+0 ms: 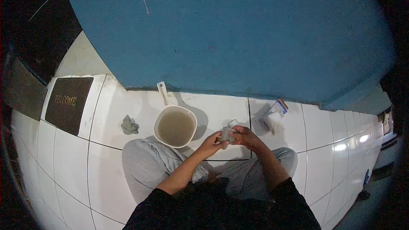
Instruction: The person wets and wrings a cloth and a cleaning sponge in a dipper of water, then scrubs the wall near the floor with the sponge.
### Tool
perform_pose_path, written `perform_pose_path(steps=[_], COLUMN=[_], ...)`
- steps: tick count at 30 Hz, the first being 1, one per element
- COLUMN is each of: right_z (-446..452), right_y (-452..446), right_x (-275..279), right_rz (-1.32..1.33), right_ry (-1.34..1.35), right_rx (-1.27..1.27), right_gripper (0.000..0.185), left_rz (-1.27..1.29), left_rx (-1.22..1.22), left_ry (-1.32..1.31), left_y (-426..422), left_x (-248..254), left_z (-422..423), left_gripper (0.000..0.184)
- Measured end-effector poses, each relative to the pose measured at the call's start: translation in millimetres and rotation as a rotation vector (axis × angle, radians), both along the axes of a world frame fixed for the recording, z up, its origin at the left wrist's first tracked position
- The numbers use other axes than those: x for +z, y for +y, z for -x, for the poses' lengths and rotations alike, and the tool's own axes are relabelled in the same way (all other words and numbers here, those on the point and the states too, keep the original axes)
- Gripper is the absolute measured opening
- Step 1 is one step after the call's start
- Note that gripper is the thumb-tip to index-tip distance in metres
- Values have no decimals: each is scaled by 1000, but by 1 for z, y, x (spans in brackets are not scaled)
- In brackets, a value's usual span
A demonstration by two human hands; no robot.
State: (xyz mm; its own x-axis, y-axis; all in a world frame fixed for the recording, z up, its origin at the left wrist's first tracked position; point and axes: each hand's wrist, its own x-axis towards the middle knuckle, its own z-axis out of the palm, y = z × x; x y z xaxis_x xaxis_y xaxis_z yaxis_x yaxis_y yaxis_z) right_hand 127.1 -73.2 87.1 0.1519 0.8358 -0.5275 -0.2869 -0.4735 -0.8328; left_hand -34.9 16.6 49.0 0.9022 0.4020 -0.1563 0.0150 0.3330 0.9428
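Note:
Both hands meet in front of my crossed legs, around a small greyish, block-like piece (226, 133). My left hand (211, 144) grips it from the left, with the thumb along its lower edge. My right hand (246, 138) has its fingers curled on the right side of the same piece. Just above, close to the right fingertips, is a small white rounded piece (232, 123); whether it is joined to the grey one, I cannot tell. Left of my hands, a white long-handled dipper (196, 124) holds murky brownish water.
A crumpled grey cloth-like lump (129, 125) lies on the white tiled floor (110, 162) left of the dipper. To the right is a clear plastic packet (273, 118) with a blue and orange edge. A blue wall (230, 38) rises ahead; a dark WELCOME mat (68, 104) lies far left.

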Motion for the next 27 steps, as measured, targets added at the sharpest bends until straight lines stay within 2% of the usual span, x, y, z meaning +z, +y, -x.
perform_pose_path(steps=[1,3,4,6,7,9,10,12,14,18,20,22,24,26,27], right_z=[-1,-3,-2,5,9,16,17,20,23,16,6,-5,-10,-22,-15], right_y=[2,8,6,5,6,8,7,4,4,3,3,8,9,8,8], right_x=[0,1,-6,-15,-9,7,7,9,17,4,-6,-3,2,-11,-1], right_rz=[1,112,113,-297,-295,-366,-367,-447,-398,-352,-355,-351,-348,-228,-212], right_ry=[0,-431,-432,-857,-856,-592,-592,-920,-927,-989,-1030,-1347,-1138,-1183,-1324], right_rx=[2,305,305,91,91,61,62,294,312,225,186,183,21,-129,-60], right_gripper=[33,37,37,42,42,42,42,43,44,36,33,27,25,28,30], left_rz=[-38,-78,-129,-182,-166,-152,-64,25,-49,99,281,273,269,186,186], left_rx=[5,12,-31,-77,-70,-62,-41,-19,-93,-44,-58,-67,-79,-66,-67], left_ry=[-8,-17,63,143,177,210,208,207,265,193,229,216,203,249,246], left_y=[-1,0,3,4,4,4,4,6,8,0,3,5,4,4,4], left_x=[1,-7,-19,-32,-34,-28,-13,-2,-1,-11,-9,-18,-21,-16,-16], left_z=[1,1,0,-1,-1,1,3,5,6,1,-1,-3,-3,-3,-3], left_gripper=[37,34,35,36,36,37,40,43,48,54,57,55,53,46,46])
